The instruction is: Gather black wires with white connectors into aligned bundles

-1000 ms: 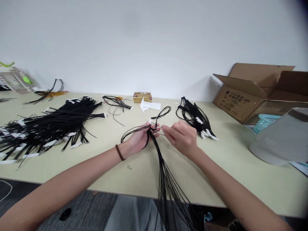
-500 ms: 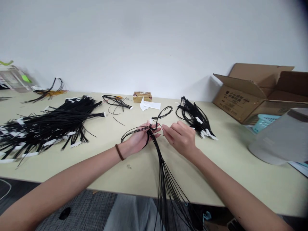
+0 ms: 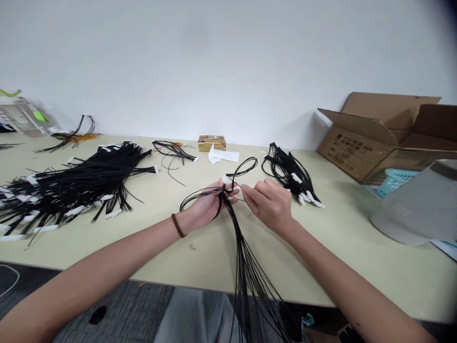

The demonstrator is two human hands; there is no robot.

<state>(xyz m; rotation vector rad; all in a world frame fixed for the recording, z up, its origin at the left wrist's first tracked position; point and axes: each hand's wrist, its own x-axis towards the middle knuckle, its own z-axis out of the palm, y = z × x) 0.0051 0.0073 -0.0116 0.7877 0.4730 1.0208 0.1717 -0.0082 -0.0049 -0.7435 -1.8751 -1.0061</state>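
A bundle of thin black wires [image 3: 240, 238] runs through my left hand [image 3: 207, 205], whose fingers close around it near a small white connector [image 3: 224, 179]. Some of the wires loop out on both sides of that hand, and the long loose ends hang over the table's front edge. Just to the right, my right hand [image 3: 267, 202] pinches a single thin wire [image 3: 238, 185] between thumb and fingertips. The exact spot of that pinch is partly hidden by the fingers.
A large heap of black wire harnesses [image 3: 89, 181] covers the table's left. A smaller bundle [image 3: 289, 171] lies right of centre. Behind are a gold box [image 3: 212, 143] and white paper [image 3: 226, 156]. An open carton [image 3: 360, 150], blue basket [image 3: 394, 180] and grey container [image 3: 417, 205] stand right.
Hardly anything differs. The whole view has shifted very slightly, and both hands keep the same hold on the wires.
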